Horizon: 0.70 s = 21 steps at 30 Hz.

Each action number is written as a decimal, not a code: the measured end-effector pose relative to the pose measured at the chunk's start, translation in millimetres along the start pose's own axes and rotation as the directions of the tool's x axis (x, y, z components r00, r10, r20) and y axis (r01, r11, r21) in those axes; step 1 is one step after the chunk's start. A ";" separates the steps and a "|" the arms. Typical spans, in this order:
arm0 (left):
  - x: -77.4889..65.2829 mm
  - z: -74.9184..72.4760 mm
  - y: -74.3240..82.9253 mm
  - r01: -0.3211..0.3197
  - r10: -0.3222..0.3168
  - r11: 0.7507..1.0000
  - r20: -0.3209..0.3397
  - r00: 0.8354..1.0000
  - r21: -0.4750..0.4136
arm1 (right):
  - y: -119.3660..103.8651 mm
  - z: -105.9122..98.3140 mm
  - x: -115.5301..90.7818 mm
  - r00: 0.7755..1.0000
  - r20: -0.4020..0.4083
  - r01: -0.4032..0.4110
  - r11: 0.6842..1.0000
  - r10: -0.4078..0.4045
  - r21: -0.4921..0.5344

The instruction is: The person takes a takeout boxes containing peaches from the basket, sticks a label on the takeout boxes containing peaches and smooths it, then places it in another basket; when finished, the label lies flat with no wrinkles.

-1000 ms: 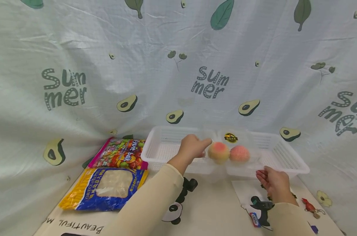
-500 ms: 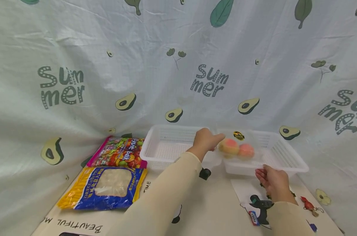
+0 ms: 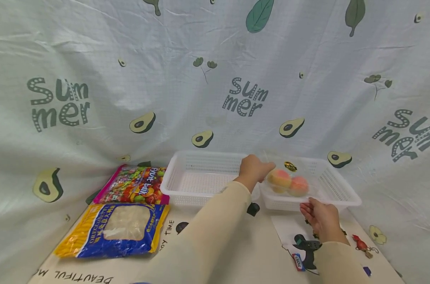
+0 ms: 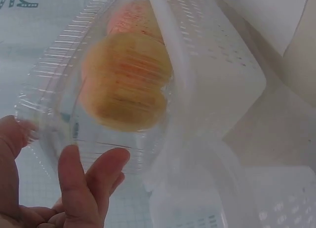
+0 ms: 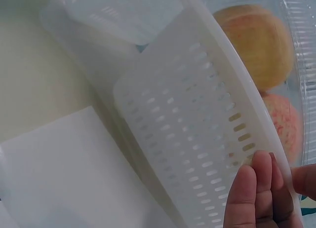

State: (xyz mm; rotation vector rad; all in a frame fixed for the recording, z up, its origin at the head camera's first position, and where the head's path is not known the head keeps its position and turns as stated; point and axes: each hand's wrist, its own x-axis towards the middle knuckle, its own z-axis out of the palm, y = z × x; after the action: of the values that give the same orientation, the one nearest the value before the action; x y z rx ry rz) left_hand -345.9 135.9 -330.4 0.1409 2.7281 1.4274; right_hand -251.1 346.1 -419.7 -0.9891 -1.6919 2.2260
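Note:
My left hand (image 3: 253,170) grips one end of a clear plastic clamshell (image 4: 54,99) with peaches (image 4: 126,80) inside. A round black and yellow label (image 3: 290,166) shows on the clamshell. In the head view it lies tilted over the left part of the right white basket (image 3: 342,191), and in the left wrist view the fruit shows just behind the basket's rim. My right hand (image 3: 323,219) pinches the front rim of that basket, thumb inside and fingers against the perforated outer wall (image 5: 182,124). The left white basket (image 3: 186,199) stands beside it, behind my left forearm.
To the left are a pink-edged fruit candy bag (image 3: 133,185) and a blue and yellow pasta bag (image 3: 119,230). A white sheet (image 3: 278,227) lies by my right hand. The printed curtain (image 3: 207,102) hangs close behind the baskets.
My left hand has moved right with the clamshell, bringing it from above the gap between the baskets down over the right basket. My right hand keeps hold of the rim.

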 end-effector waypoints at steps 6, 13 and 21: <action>4.6 15.8 5.9 -0.023 0.023 1.000 -0.005 1.000 0.018 | -2.3 -2.2 -0.2 1.000 -0.006 -0.003 1.000 0.003 -0.001; 7.1 23.8 10.5 -0.028 0.030 0.999 -0.082 0.996 0.023 | -4.9 -6.4 -0.7 1.000 0.008 -0.003 1.000 0.003 -0.012; 12.6 40.4 2.1 -0.025 0.028 0.999 -0.065 0.997 0.048 | -0.5 -2.4 0.8 1.000 -0.015 -0.001 0.999 0.001 -0.035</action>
State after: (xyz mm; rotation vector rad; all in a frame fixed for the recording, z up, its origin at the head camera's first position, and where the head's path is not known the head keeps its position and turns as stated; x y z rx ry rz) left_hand -354.5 171.4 -351.9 0.1355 2.8241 1.3997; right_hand -250.5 348.6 -419.9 -1.0127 -1.7299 2.1910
